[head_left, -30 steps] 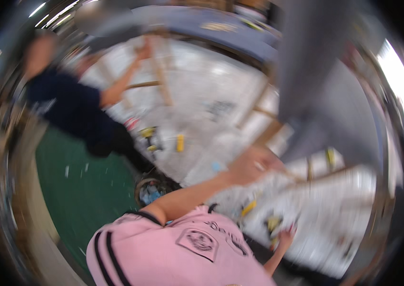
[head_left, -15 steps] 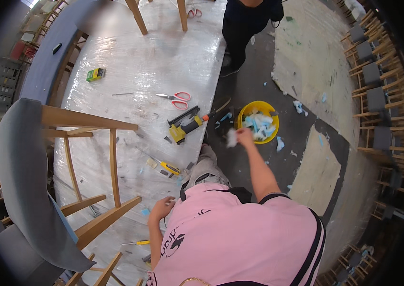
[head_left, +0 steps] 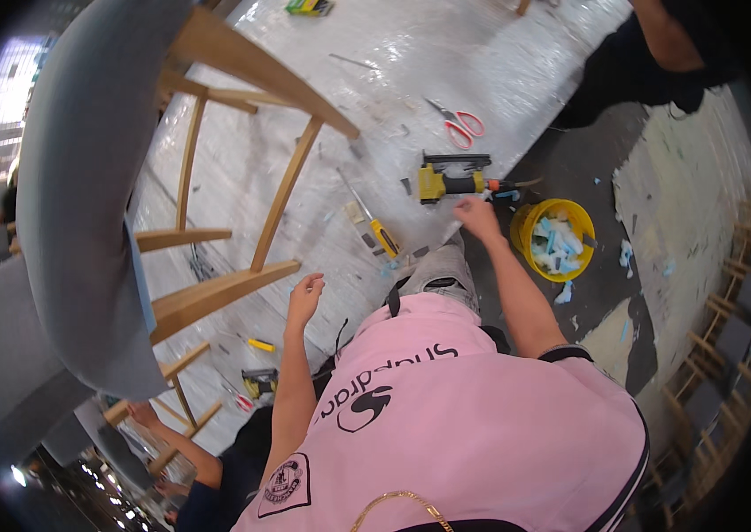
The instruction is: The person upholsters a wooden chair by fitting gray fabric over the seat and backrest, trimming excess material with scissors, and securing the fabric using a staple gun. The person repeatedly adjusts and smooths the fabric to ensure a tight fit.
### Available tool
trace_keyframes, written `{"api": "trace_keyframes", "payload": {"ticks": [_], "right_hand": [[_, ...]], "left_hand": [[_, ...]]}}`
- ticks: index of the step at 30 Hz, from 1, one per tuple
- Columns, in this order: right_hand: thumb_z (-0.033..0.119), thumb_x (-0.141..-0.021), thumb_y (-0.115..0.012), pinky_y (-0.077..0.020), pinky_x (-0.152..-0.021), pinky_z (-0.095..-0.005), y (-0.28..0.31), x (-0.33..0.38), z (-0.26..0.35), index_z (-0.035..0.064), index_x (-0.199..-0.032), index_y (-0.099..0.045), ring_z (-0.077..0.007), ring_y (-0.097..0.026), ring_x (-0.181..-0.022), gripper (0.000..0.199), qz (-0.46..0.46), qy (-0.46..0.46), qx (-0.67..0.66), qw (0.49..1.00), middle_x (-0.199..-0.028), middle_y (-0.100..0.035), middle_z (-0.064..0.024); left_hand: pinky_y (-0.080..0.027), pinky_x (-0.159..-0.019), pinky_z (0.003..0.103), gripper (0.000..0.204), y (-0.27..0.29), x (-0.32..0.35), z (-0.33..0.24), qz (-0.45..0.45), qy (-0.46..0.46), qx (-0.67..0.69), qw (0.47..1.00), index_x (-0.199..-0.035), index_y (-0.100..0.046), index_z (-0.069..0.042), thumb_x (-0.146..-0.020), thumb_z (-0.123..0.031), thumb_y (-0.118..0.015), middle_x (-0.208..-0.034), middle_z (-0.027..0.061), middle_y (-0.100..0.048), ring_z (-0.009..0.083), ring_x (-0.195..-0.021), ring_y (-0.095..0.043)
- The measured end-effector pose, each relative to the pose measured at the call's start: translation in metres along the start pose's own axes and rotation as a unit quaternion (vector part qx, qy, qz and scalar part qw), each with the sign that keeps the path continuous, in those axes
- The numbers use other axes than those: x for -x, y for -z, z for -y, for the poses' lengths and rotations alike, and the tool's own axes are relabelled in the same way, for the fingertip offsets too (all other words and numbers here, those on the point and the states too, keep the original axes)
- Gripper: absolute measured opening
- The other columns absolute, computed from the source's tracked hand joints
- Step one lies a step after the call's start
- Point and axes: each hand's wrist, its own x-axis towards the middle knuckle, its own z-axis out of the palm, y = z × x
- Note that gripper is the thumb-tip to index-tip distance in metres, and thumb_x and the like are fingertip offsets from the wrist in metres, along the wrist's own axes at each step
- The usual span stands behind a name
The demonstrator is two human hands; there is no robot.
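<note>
Stapler (head_left: 459,184) is lying on the desk (head_left: 517,80) just beside the right grip (head_left: 474,215); I cannot tell whether its bent fingers are holding anything. The left grip (head_left: 307,288) is hanging half-open, bare, near the chair (head_left: 92,204).

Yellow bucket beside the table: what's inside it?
White and light-blue scraps lie inside the yellow bucket. They cover the bottom, so whatever lies beneath them cannot be seen.
</note>
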Motion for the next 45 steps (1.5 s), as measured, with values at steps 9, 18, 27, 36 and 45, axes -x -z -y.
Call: {"api": "trace_keyframes", "payload": {"ticks": [9,18,27,36,45], "right_hand": [[0.015,-0.083,-0.069,-0.048,-0.103,-0.0468,-0.028,-0.127,0.103,0.0091,-0.125,-0.066,-0.0376,-0.058,-0.122,0.042,-0.232,0.155,0.091,0.956,-0.128,-0.062,-0.0174],[0.017,-0.086,-0.073,-0.0543,-0.093,-0.0519,0.029,-0.178,0.071,0.0064,-0.126,-0.055,-0.0411,-0.064,-0.114,0.045,-0.132,-0.056,0.203,0.969,-0.122,-0.067,-0.0201],[0.03,-0.08,-0.079,-0.0538,-0.089,-0.0495,0.023,-0.129,0.08,0.0044,-0.127,-0.054,-0.0415,-0.069,-0.103,0.06,-0.11,0.053,0.015,0.992,-0.116,-0.07,-0.0229],[0.031,-0.082,-0.084,-0.0473,-0.06,-0.0311,-0.08,0.065,0.108,0.0086,-0.141,-0.051,-0.0112,-0.061,-0.075,0.071,0.15,-0.082,-0.289,0.942,-0.093,-0.071,-0.0012],[0.037,-0.083,-0.083,-0.0454,-0.055,-0.0259,-0.029,0.113,0.176,0.0057,-0.147,-0.051,-0.0083,-0.061,-0.069,0.078,0.249,0.042,-0.326,0.911,-0.091,-0.073,-0.0007]], "left_hand": [[-0.048,-0.102,0.047,0.06,-0.068,0.121,0.102,0.084,0.192,-0.118,0.971,-0.125,-0.067,0.002,-0.102,-0.052,-0.05,-0.125,0.0286,-0.067,0.0413,-0.121,-0.063],[-0.051,-0.084,0.042,0.036,-0.097,0.186,0.118,0.01,0.139,0.016,0.99,-0.118,-0.07,-0.003,-0.1,-0.033,-0.06,-0.106,0.0134,-0.075,0.0252,-0.102,-0.067],[-0.055,-0.081,0.034,0.038,-0.076,0.094,0.085,-0.06,0.124,0.05,0.989,-0.122,-0.072,-0.006,-0.1,-0.034,-0.062,-0.1,0.01,-0.078,0.0199,-0.085,-0.072],[-0.055,-0.082,0.03,0.027,-0.034,0.034,-0.049,-0.122,-0.103,0.209,0.965,-0.121,-0.071,0.0,-0.101,-0.017,-0.062,-0.105,0.0113,-0.077,0.0177,-0.092,-0.072],[-0.054,-0.087,0.029,0.024,-0.006,0.05,-0.157,-0.048,-0.242,0.213,0.945,-0.12,-0.068,0.001,-0.103,-0.013,-0.061,-0.111,0.0091,-0.072,0.0162,-0.098,-0.069]]}}
